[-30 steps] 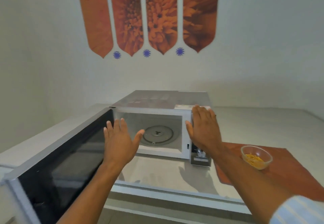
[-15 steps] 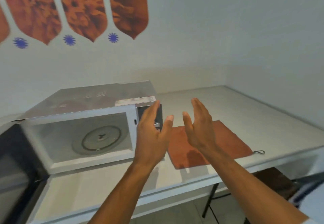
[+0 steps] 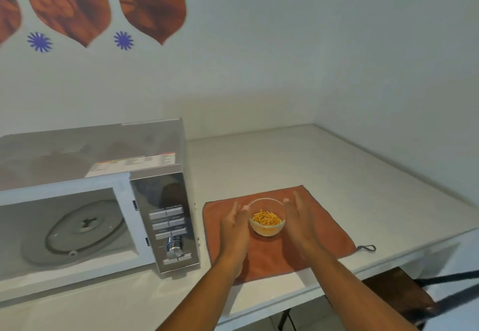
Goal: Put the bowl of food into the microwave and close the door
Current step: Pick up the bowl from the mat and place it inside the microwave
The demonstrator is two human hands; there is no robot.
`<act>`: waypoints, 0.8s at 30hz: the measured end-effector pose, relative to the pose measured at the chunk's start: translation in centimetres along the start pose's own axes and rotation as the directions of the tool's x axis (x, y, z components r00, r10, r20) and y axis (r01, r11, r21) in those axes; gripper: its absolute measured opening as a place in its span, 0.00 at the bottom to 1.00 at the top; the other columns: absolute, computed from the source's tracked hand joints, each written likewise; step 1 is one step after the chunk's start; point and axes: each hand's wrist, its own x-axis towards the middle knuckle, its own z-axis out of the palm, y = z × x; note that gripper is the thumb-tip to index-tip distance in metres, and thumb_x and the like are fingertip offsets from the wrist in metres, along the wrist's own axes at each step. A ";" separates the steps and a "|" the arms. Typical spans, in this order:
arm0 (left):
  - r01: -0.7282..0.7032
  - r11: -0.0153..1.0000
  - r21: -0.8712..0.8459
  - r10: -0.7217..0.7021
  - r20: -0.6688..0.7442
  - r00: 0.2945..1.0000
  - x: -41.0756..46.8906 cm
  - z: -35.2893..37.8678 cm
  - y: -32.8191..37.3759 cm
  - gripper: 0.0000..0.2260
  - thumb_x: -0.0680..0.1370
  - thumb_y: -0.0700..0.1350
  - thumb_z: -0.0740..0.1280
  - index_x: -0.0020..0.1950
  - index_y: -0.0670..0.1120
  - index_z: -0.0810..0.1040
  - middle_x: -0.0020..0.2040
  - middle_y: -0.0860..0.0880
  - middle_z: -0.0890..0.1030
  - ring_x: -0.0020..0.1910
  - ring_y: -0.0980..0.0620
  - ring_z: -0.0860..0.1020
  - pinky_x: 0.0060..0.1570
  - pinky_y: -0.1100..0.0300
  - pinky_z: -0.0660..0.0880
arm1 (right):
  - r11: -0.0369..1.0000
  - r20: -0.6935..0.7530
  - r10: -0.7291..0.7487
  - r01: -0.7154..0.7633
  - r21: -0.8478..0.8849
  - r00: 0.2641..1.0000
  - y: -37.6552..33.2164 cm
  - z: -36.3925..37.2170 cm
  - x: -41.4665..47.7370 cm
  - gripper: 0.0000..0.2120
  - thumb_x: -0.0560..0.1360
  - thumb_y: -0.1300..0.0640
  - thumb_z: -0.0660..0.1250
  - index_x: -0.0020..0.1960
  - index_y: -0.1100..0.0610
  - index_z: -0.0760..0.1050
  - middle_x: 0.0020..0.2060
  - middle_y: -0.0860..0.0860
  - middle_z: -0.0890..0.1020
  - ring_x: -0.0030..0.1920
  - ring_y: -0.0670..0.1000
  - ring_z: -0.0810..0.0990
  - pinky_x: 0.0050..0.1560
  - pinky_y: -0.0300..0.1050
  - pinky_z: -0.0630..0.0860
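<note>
Low in the frame two bare forearms reach forward from the bottom edge. The left hand (image 3: 234, 224) and the right hand (image 3: 298, 220) are both open, palms turned inward on either side of the bowl (image 3: 267, 216), close against its glass wall. Whether they touch it yet is hard to tell. Flanking it this way likely sets up a two-handed lift that keeps the yellow food (image 3: 267, 218) level.

The bowl sits upright on an orange cloth (image 3: 274, 255) at the centre of the frame, spread on the white table (image 3: 285, 159), probably to stop sliding.

At left, beside the cloth, the microwave (image 3: 158, 188) stands with its cavity exposed and the turntable (image 3: 83, 229) bare, ready to receive the bowl. Its door is cut off by the left edge, and the button labels are too blurred to read.
</note>
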 end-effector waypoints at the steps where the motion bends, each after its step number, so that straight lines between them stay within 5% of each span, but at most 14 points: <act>1: 0.018 1.000 -0.007 -0.018 -0.005 1.000 0.5 0.5 -0.4 0.27 0.86 0.57 0.63 0.85 0.51 0.66 0.82 0.49 0.73 0.78 0.46 0.73 0.76 0.47 0.73 | 1.000 0.014 0.026 -0.026 0.007 1.000 0.5 0.1 0.3 0.27 0.86 0.47 0.56 0.83 0.54 0.60 0.81 0.54 0.66 0.81 0.57 0.64 0.79 0.56 0.63; 5: 0.044 0.998 -0.051 -0.044 -0.004 0.999 2.0 1.8 -1.6 0.25 0.87 0.53 0.63 0.83 0.48 0.70 0.77 0.47 0.78 0.73 0.47 0.79 0.75 0.45 0.76 | 0.997 0.068 0.072 -0.075 0.036 0.995 2.6 0.7 0.9 0.26 0.86 0.47 0.57 0.82 0.53 0.63 0.79 0.53 0.70 0.76 0.52 0.71 0.71 0.43 0.69; 13: 0.077 0.976 -0.204 -0.089 -0.054 0.995 2.5 3.7 -3.5 0.19 0.88 0.52 0.60 0.73 0.46 0.81 0.66 0.46 0.87 0.67 0.46 0.84 0.73 0.42 0.77 | 0.955 0.137 0.134 -0.165 0.245 0.981 3.5 1.8 1.3 0.25 0.85 0.48 0.60 0.81 0.49 0.65 0.75 0.49 0.75 0.72 0.49 0.75 0.73 0.52 0.73; 19: 0.119 0.951 -0.285 -0.134 -0.035 0.990 1.0 4.0 -3.5 0.26 0.85 0.66 0.58 0.65 0.50 0.87 0.59 0.48 0.90 0.61 0.47 0.87 0.69 0.42 0.80 | 0.900 0.098 0.189 -0.212 0.381 0.977 3.1 2.1 0.2 0.23 0.84 0.48 0.61 0.78 0.49 0.69 0.71 0.49 0.77 0.69 0.49 0.77 0.72 0.53 0.74; 24: 0.140 0.931 -0.337 -0.146 0.007 0.989 -0.9 2.8 -3.2 0.38 0.73 0.79 0.61 0.71 0.55 0.82 0.65 0.51 0.88 0.68 0.50 0.84 0.73 0.44 0.76 | 0.897 0.057 0.164 -0.173 0.407 0.985 2.1 1.7 -2.3 0.22 0.84 0.45 0.60 0.77 0.45 0.70 0.69 0.46 0.78 0.65 0.43 0.77 0.66 0.47 0.76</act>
